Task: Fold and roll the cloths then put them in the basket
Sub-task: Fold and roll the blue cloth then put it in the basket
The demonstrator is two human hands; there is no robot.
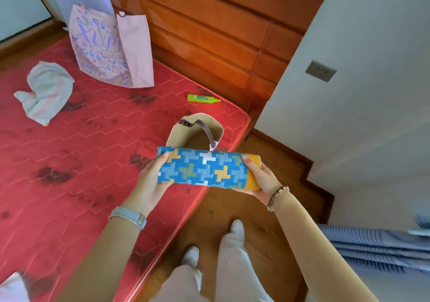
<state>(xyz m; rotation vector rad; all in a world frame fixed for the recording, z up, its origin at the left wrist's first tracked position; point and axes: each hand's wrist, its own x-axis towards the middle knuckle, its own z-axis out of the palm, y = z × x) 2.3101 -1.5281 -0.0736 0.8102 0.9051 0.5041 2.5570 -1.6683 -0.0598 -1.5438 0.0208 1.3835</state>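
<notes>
A rolled cloth with a blue, yellow and white block pattern and an orange end is held level in the air over the mattress edge. My left hand grips its left end and my right hand grips its orange right end. Just behind the roll stands a beige basket with a dark strap handle, open at the top, near the mattress corner. A crumpled pale cloth lies far left on the mattress.
The red mattress sits against a wooden headboard. A pink printed tote bag stands at the back. A green tube lies near the headboard. Blue striped fabric is at the right, over wooden floor.
</notes>
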